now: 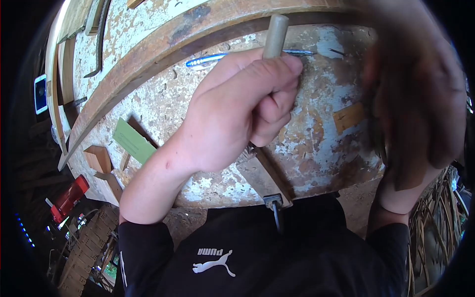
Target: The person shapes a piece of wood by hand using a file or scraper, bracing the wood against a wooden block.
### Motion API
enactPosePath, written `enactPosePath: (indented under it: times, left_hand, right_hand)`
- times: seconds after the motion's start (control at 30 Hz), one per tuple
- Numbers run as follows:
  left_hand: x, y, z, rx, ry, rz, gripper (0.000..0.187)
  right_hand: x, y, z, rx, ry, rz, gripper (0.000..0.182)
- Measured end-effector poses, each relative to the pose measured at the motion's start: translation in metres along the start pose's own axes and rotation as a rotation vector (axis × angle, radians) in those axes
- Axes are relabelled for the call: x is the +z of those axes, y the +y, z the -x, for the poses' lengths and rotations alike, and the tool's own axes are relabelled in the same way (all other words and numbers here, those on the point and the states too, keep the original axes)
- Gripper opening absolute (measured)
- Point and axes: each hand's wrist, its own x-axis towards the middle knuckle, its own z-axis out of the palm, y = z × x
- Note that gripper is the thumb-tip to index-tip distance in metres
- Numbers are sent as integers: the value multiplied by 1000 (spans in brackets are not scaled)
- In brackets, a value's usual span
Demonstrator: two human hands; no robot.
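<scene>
My left hand [242, 99] is closed in a fist around a round wooden handle [276, 37], whose blunt end sticks up above the thumb. Below the fist, a narrow piece of wood [264, 175] lies at the bench's near edge, with a metal clamp [274, 202] at its end. The tool's lower end is hidden by my fist. My right hand [425, 94] is raised at the right and smeared by motion. A dark brown shape blurs with it, and whether it holds this cannot be made out.
A long curved wooden beam [163, 42] crosses the worn, paint-spotted bench [316, 163]. Beyond my left hand lies a blue-and-white pen [205, 60]. Green sandpaper or card [132, 141], wood blocks [98, 159], a red tool [70, 198] and a phone [40, 94] are at the left.
</scene>
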Motion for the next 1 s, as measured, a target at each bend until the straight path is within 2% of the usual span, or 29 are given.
enactPosePath:
  times: [0.23, 0.33, 0.6, 0.67, 0.83, 0.93, 1.0]
  left_hand:
    - [0, 0, 1, 4, 15, -14, 36]
    - [-10, -2, -2, -68, -24, 94, 34]
    - [0, 0, 2, -20, 30, 80, 33]
    - [0, 1, 1, -26, 27, 77, 32]
    - [-5, -5, 2, 4, 8, 35, 33]
    - [0, -1, 2, -48, 13, 38, 32]
    - [-4, -7, 3, 1, -10, 19, 32]
  right_hand:
    - [5, 5, -4, 10, 48, -13, 56]
    - [4, 3, 10, 18, 81, -29, 56]
    - [-16, 5, 15, 13, 160, -43, 57]
    - [2, 6, 11, 10, 171, -47, 57]
    - [-10, 6, 19, 4, 200, -63, 57]
    - [-3, 10, 5, 4, 210, -60, 57]
    - [2, 8, 16, 14, 221, -75, 57]
